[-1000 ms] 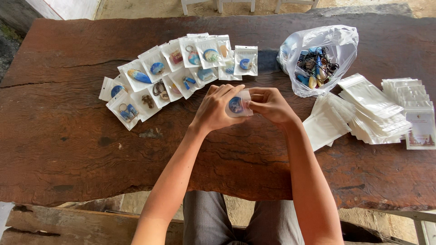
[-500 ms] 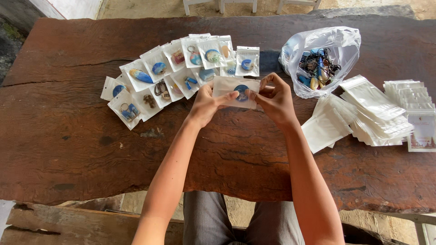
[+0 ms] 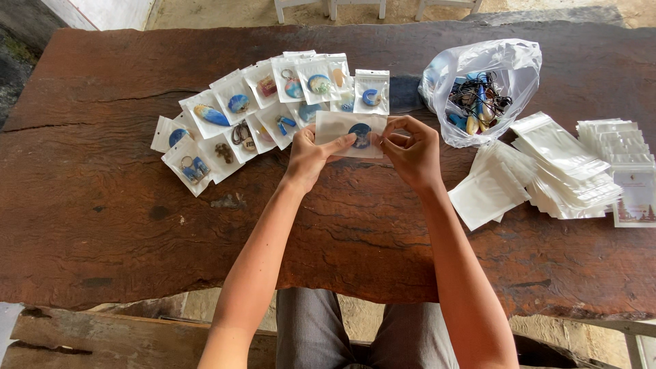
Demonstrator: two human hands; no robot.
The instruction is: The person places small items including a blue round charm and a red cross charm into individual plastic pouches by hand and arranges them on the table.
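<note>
A small clear-fronted white plastic pouch with a round blue pendant inside (image 3: pixel 352 133) is held just above the table, pinched at its left end by the left hand (image 3: pixel 311 152) and at its right end by the right hand (image 3: pixel 410 152); both hands are closed narrowly on the pouch, thumbs on top. The step in hand is judged to be the pressing shut of the pouch's strip, with the pendant already inside. The next move is judged to call for a free spot at the near edge of the fanned rows, so that no packed piece is covered. Just beyond the hands, the fanned rows of filled white pouches with blue and brown trinkets (image 3: pixel 266 113) are laid overlapping. To the right, a crumpled clear plastic bag of loose corded pendants (image 3: pixel 478 89) is stood open, and nearer the right edge a heap of empty white pouches (image 3: pixel 540 174) and a stack of printed white cards (image 3: pixel 632 181) are seen. Everything is borne by a dark, cracked, weathered wooden table (image 3: pixel 102 225). Beyond it, pale ground and white furniture legs (image 3: pixel 328 8) are partly shown.
</note>
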